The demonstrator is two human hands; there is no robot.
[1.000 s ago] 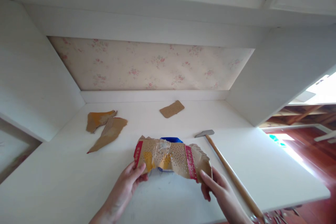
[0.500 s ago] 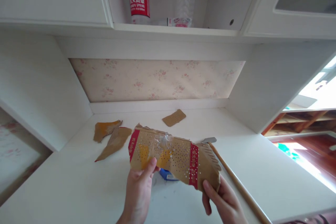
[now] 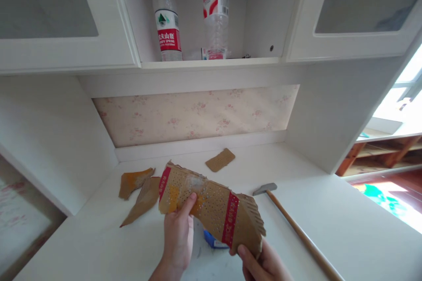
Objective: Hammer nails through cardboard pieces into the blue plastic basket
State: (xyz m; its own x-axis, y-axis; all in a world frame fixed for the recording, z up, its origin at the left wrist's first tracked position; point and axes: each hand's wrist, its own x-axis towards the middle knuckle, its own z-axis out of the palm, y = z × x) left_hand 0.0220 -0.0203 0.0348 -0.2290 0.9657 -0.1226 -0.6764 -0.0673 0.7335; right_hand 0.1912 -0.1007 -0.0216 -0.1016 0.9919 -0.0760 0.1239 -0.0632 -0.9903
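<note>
A torn strip of brown cardboard (image 3: 211, 204), dotted with small holes and crossed by red printed bands, is held above the white desktop. My left hand (image 3: 180, 232) grips its lower left edge, thumb on the front face. At the lower right corner my right hand (image 3: 260, 263) pinches it, thumb in front and fingers mostly behind. Partly hidden under the cardboard, a blue object (image 3: 212, 241) with a pale label sits on the desk; its kind I cannot make out. To the right lies a hammer (image 3: 296, 228) with a grey head and long wooden handle.
Torn cardboard scraps (image 3: 143, 202) lie on the left of the desktop (image 3: 108, 250). A small cardboard piece (image 3: 220, 160) rests near the back. Overhead, a cabinet shelf (image 3: 211, 63) holds a red-capped bottle (image 3: 168, 26) and a clear plastic bottle (image 3: 216, 17).
My view has tilted upward, showing more of both bottles. The cardboard's right end has dipped with my right hand, and more of the hammer now shows.
</note>
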